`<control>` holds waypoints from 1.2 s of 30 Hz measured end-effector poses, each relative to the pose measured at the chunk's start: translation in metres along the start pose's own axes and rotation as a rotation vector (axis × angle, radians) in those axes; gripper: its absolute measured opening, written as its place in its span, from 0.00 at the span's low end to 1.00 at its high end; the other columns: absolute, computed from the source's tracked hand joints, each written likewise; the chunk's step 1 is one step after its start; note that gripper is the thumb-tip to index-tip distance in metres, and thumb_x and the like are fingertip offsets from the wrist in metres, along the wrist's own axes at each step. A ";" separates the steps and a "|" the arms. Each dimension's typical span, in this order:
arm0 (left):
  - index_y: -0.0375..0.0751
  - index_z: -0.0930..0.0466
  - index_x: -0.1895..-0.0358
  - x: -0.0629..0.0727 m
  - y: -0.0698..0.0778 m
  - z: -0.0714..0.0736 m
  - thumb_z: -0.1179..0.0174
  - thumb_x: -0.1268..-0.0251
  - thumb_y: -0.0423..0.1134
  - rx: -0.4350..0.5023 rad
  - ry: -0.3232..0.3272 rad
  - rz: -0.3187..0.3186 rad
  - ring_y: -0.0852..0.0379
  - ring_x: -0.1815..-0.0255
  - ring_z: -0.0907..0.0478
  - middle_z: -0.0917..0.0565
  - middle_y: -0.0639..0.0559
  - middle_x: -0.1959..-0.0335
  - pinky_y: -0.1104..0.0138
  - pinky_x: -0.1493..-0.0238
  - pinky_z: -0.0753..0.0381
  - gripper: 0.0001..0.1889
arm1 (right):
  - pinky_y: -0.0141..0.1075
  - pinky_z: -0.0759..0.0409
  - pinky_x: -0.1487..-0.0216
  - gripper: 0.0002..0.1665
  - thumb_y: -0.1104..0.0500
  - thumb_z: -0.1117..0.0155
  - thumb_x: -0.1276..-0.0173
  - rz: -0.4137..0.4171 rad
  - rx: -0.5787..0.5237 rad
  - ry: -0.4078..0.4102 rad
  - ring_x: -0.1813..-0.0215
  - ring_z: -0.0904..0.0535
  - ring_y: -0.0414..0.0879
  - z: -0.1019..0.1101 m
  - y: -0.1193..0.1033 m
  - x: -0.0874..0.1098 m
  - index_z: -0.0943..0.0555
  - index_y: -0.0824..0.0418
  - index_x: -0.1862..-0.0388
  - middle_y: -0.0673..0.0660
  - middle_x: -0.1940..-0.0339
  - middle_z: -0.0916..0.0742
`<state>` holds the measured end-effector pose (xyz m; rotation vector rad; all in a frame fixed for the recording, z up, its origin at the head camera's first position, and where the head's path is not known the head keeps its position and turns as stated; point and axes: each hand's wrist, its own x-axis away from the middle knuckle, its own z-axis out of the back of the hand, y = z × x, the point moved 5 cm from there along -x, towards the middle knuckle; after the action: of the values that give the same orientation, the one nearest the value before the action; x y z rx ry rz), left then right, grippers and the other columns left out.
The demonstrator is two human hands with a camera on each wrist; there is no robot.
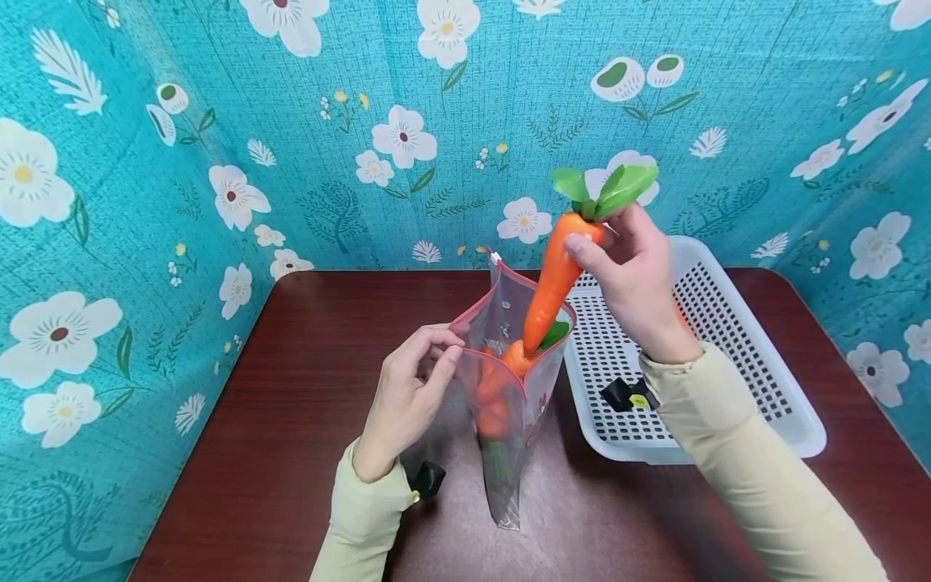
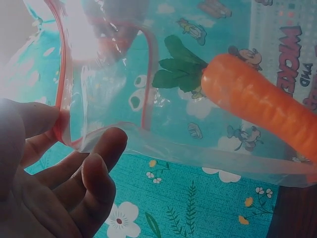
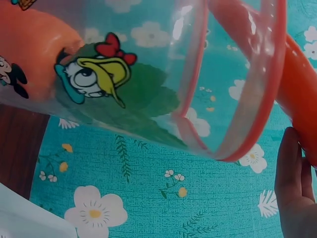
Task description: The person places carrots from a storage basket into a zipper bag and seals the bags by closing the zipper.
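Observation:
A clear plastic zip bag (image 1: 503, 495) with a red rim and cartoon prints stands on the table, its mouth wide. My left hand (image 1: 409, 398) pinches the rim on its left side. Between thumb and fingers, my right hand (image 1: 640, 283) holds an orange carrot (image 1: 554, 271) near its leafy green top. The carrot points down, its tip inside the bag's mouth. Other carrots (image 2: 257, 96) with green leaves show through the film in the left wrist view; how many is unclear. In the right wrist view, leaves (image 3: 143, 94) sit behind a printed duck.
A white perforated plastic basket (image 1: 789, 424) stands to the right of the bag, with a bit of something orange (image 1: 684, 319) showing behind my right wrist. The dark brown table (image 1: 291, 420) ends at a turquoise flowered cloth (image 1: 407, 210) behind and at both sides.

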<state>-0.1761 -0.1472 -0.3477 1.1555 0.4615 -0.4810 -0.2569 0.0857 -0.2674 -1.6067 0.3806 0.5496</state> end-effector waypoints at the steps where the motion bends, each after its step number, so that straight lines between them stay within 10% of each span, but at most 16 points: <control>1: 0.42 0.21 0.57 0.000 0.000 0.000 0.43 0.32 0.33 -0.002 0.000 0.000 0.59 0.73 0.22 0.16 0.48 0.50 0.72 0.77 0.25 0.05 | 0.29 0.18 0.53 0.20 0.67 0.37 0.37 -0.002 -0.015 -0.015 0.52 0.18 0.45 -0.002 0.000 0.001 0.24 0.58 0.46 0.58 0.49 0.19; 20: 0.42 0.21 0.57 0.001 -0.001 -0.001 0.43 0.32 0.33 0.002 -0.004 0.015 0.52 0.73 0.21 0.16 0.48 0.50 0.73 0.77 0.25 0.04 | 0.27 0.18 0.52 0.30 0.58 0.31 0.38 -0.162 0.342 -0.183 0.49 0.19 0.45 -0.018 0.007 0.016 0.32 0.60 0.40 0.53 0.46 0.22; 36: 0.42 0.21 0.57 0.001 -0.001 -0.001 0.42 0.32 0.33 -0.004 -0.007 0.026 0.56 0.73 0.21 0.17 0.49 0.49 0.69 0.78 0.24 0.05 | 0.28 0.19 0.57 0.27 0.54 0.28 0.40 -0.109 0.521 -0.222 0.58 0.18 0.42 -0.019 0.007 0.020 0.26 0.60 0.45 0.53 0.54 0.16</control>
<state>-0.1758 -0.1466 -0.3492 1.1546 0.4405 -0.4611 -0.2417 0.0675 -0.2830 -1.0469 0.2419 0.4902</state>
